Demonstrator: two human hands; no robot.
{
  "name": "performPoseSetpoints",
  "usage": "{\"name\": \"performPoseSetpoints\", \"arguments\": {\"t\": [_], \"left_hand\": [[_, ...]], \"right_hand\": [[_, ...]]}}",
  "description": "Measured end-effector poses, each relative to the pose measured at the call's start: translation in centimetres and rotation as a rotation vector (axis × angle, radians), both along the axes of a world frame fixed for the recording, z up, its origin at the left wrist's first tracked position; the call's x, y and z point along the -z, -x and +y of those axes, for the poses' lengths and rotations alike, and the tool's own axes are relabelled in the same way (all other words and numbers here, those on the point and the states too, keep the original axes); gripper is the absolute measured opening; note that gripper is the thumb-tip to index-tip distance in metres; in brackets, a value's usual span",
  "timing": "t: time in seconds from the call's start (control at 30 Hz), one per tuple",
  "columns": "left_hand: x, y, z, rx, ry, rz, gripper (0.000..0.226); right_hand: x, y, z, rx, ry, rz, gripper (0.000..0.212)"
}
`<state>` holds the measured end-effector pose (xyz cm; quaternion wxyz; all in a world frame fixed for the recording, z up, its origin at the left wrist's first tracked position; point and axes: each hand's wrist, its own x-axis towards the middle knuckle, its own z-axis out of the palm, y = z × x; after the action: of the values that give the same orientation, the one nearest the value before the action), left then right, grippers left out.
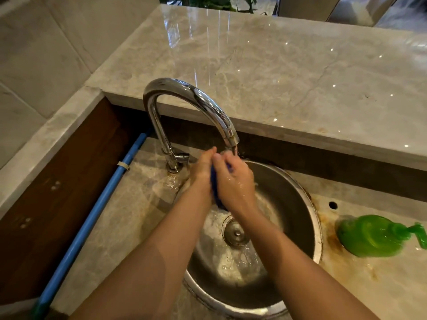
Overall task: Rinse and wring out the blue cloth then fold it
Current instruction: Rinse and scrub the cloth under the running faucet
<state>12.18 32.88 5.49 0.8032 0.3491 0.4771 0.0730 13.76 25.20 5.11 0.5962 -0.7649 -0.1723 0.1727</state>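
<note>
Cloth (pixel 215 188): one, deep blue, wet. Bunched into a narrow vertical roll, mostly hidden; only a thin strip shows between the two hands, with a small blue patch near the upper fingers. Pressed between left hand (pixel 203 168) and right hand (pixel 233 181), both closed against it. Held above the sink (pixel 298 204) bowl, just under the tap (pixel 184 107) spout. Lower end pokes out below the palms, over the drain.

Head camera looks steeply down, close over the sink (pixel 300 190), edges perhaps warped.
</note>
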Motion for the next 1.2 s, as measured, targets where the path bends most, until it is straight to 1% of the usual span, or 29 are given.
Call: {"name": "performPoseSetpoints", "arguments": {"t": [0.03,0.07,0.13,0.2,0.23,0.3,0.4,0.43,0.5,0.53,0.57,0.6,0.63,0.67,0.7,0.73,0.77,0.8,0.83,0.87,0.9,0.93,0.97,1.03,1.07,1.13,1.17,1.2], "left_hand": [[0.0,0.0,-0.6,-0.013,0.028,-0.012,0.035],[0.3,0.0,-1.2,-0.009,0.028,-0.017,0.038],[0.4,0.4,-2.5,0.032,-0.028,0.019,0.029],[0.2,0.0,-2.2,0.056,-0.133,0.049,0.026],[-0.2,-0.5,-1.4,0.053,-0.176,0.059,0.026],[-0.9,-1.4,0.2,0.011,-0.137,0.063,0.024],[-1.1,-1.5,0.3,-0.064,-0.110,0.114,0.020],[-0.8,-1.2,-0.3,-0.055,-0.120,0.127,0.023],[0.2,-0.8,-2.0,0.019,-0.165,0.109,0.026],[0.2,-0.8,-2.6,0.057,-0.192,0.103,0.025],[0.1,-0.9,-2.6,0.055,-0.177,0.092,0.023],[-0.3,-1.1,-2.2,0.019,-0.152,0.088,0.021],[-0.7,-1.5,-1.6,-0.029,-0.146,0.105,0.019],[-0.9,-1.8,-0.9,-0.062,-0.178,0.117,0.019],[-0.8,-2.0,-0.3,-0.077,-0.238,0.124,0.021],[-0.6,-2.1,0.2,-0.087,-0.309,0.138,0.026],[-0.4,-2.1,0.7,-0.086,-0.371,0.167,0.030],[-0.3,-2.0,1.0,-0.072,-0.412,0.207,0.028],[-0.4,-1.8,1.3,-0.066,-0.424,0.216,0.019],[-0.4,-1.6,1.4,-0.059,-0.414,0.197,0.009],[-0.5,-1.6,1.3,-0.043,-0.387,0.160,0.006],[-0.8,-1.6,1.0,-0.014,-0.346,0.123,0.009],[-0.9,-1.6,0.6,0.009,-0.277,0.080,0.018],[-1.3,-1.3,-0.9,0.030,-0.142,-0.003,0.038],[-1.3,-1.0,-1.9,0.029,-0.127,-0.016,0.038],[-1.1,-0.2,-2.8,0.036,-0.227,-0.008,0.029],[-0.8,0.0,-2.9,0.041,-0.282,-0.020,0.029],[-0.8,0.1,-2.6,0.049,-0.326,-0.034,0.031]], "right_hand": [[-0.3,-0.1,0.7,0.057,0.068,-0.085,0.031],[-0.4,-0.9,1.1,0.100,0.136,-0.099,0.030],[-0.3,-3.6,0.9,0.092,0.210,0.068,0.024],[-0.3,-4.9,0.0,0.058,0.162,0.271,0.021],[-0.3,-4.5,0.0,0.046,0.142,0.314,0.023],[-0.5,-2.0,0.4,0.042,0.127,0.265,0.029],[-0.8,-0.5,1.0,0.045,0.129,0.095,0.032],[-0.8,-1.5,1.1,0.054,0.149,0.073,0.033],[-1.1,-3.8,1.0,0.016,0.212,0.110,0.028],[-1.1,-4.6,0.8,-0.018,0.227,0.157,0.026],[-1.0,-4.9,0.6,-0.044,0.228,0.208,0.026],[-0.8,-4.6,0.2,-0.037,0.183,0.301,0.028],[-1.0,-3.8,-0.2,-0.012,0.106,0.441,0.030],[-1.1,-2.9,-0.7,0.024,0.037,0.568,0.032],[-1.1,-2.0,-1.2,0.032,-0.006,0.620,0.030],[-1.0,-1.3,-1.7,0.032,-0.047,0.611,0.026],[-1.0,-0.9,-2.3,0.034,-0.095,0.558,0.021],[-1.3,-0.7,-2.6,0.049,-0.158,0.490,0.017],[-1.6,-0.7,-2.8,0.058,-0.195,0.398,0.013],[-1.7,-0.6,-2.8,0.053,-0.196,0.289,0.010],[-1.7,-0.4,-2.5,0.031,-0.169,0.177,0.008],[-1.6,0.0,-2.1,0.015,-0.127,0.088,0.003],[-1.5,0.2,-1.4,0.030,-0.083,0.013,0.005],[-1.3,-0.3,0.0,0.159,-0.004,-0.061,0.022],[-1.2,-1.1,0.4,0.209,0.042,-0.037,0.028],[-1.1,-3.3,0.7,0.190,0.171,0.109,0.033],[-0.7,-4.0,0.3,0.151,0.190,0.213,0.031],[-0.5,-4.3,-0.1,0.119,0.157,0.335,0.028]]}}
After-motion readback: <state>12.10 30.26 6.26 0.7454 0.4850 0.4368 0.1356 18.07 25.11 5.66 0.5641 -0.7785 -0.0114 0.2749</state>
